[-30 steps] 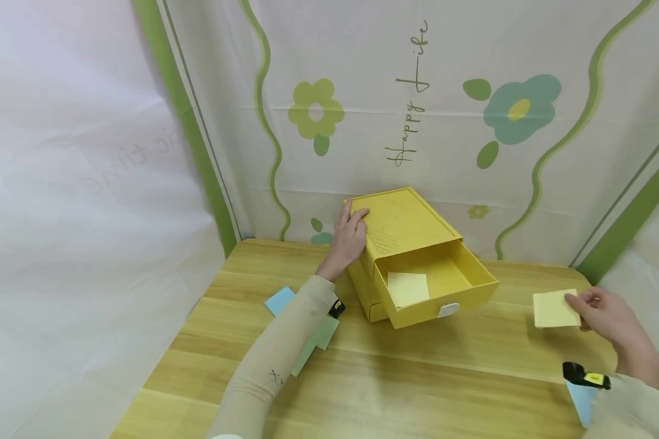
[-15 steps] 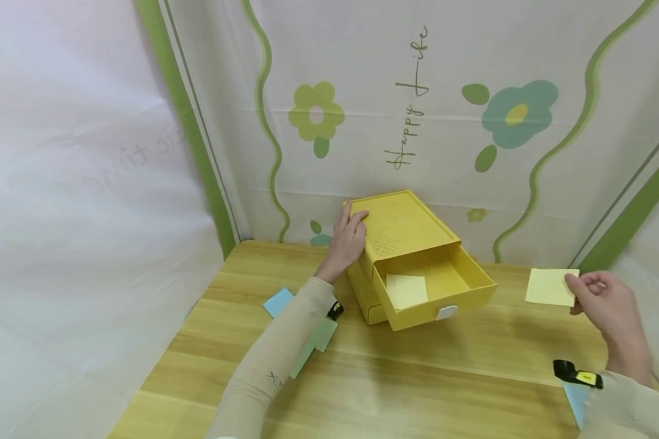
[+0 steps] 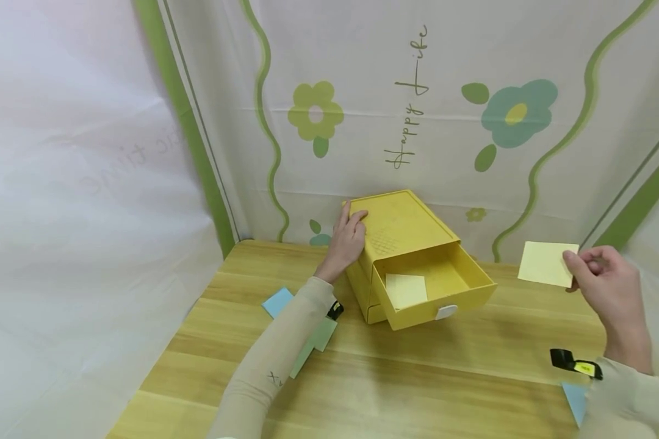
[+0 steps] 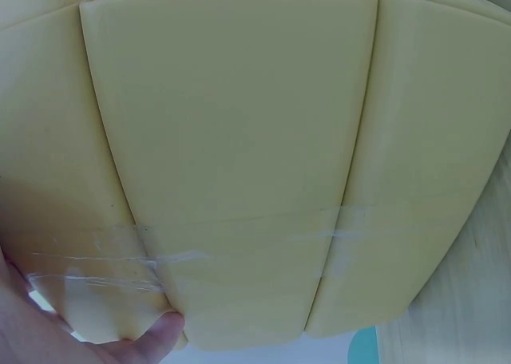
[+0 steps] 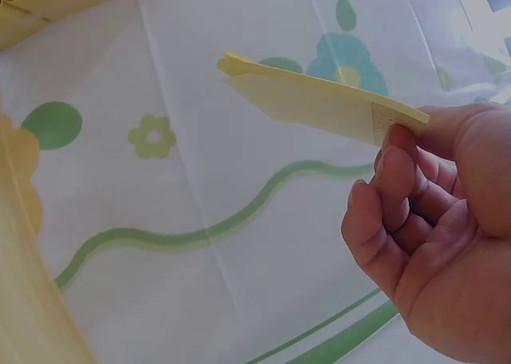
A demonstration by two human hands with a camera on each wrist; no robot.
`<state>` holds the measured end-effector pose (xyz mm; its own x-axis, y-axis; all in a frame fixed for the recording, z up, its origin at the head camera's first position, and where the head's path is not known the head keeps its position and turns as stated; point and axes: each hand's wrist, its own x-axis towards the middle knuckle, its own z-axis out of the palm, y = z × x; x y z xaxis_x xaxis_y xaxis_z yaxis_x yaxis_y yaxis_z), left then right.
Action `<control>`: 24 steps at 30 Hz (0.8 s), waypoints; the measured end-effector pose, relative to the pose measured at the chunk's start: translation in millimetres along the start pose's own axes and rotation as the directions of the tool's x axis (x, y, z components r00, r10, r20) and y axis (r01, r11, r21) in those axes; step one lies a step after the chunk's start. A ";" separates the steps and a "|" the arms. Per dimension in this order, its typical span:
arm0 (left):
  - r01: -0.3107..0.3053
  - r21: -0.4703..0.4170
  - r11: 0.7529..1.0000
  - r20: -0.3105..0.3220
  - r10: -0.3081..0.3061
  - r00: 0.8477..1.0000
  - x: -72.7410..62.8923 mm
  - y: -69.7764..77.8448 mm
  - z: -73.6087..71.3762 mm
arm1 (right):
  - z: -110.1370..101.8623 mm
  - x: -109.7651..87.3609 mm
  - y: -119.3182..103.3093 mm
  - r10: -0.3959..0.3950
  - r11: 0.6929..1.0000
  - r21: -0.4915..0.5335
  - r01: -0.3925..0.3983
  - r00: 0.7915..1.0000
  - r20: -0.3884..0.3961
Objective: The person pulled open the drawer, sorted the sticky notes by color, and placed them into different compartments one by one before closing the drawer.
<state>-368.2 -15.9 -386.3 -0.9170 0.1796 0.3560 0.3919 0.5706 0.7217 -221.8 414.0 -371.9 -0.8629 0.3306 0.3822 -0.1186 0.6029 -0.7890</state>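
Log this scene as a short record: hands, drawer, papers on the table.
Left hand: touches the top left edge of the yellow drawer unit
Right hand: pinches a pale yellow square, off the table
Top drawer: pulled open, cream paper inside
At left: blue paper and green papers, partly behind left sleeve
At right: blue note, partly behind right sleeve

Behind the wood-grain bench (image 3: 417,384), a white curtain (image 3: 362,61) carries a lime flower (image 3: 315,100) at twelve o'clock, "Happy Life" lettering (image 3: 414,91) at one, a teal flower (image 3: 518,114) at two.
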 end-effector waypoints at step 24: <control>0.003 -0.010 1.000 -0.003 -0.003 1.000 0.1 0.4 2.7 | 37.5 -8.2 -70.9 -0.316 0.940 0.096 0.329 0.940 -0.130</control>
<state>-368.3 -13.4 -387.5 -0.9178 0.1754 0.3562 0.3903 0.5633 0.7282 -224.8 341.4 -337.2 -0.7098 0.2147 0.6709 -0.4421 0.6057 -0.6616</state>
